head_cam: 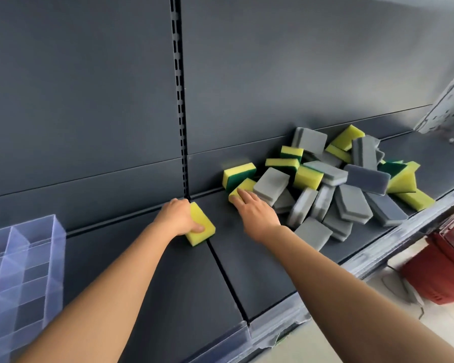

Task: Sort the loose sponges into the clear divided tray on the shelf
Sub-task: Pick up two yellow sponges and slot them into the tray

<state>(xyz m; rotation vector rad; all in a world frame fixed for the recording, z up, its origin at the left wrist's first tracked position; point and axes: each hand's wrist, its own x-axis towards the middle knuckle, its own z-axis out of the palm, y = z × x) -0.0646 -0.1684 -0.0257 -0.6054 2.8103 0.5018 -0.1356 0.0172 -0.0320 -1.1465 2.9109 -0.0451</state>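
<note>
A heap of loose sponges (333, 179), yellow-green ones and grey ones, lies on the dark shelf (147, 284) at the right. My left hand (178, 217) grips a yellow sponge (202, 227) in the middle of the shelf, thumb curled over its near edge. My right hand (257, 209) reaches to the left edge of the heap, its straight fingers lying on another yellow sponge (243, 188). The clear divided tray (55, 247) stands at the far left of the shelf, and its visible compartments hold nothing.
The shelf's dark back panel (89, 100) rises behind, with a slotted upright (180, 100) in the middle. A seam runs across the shelf between my arms. Below the shelf edge at the right stands a red box (440, 271), with a cable on the floor.
</note>
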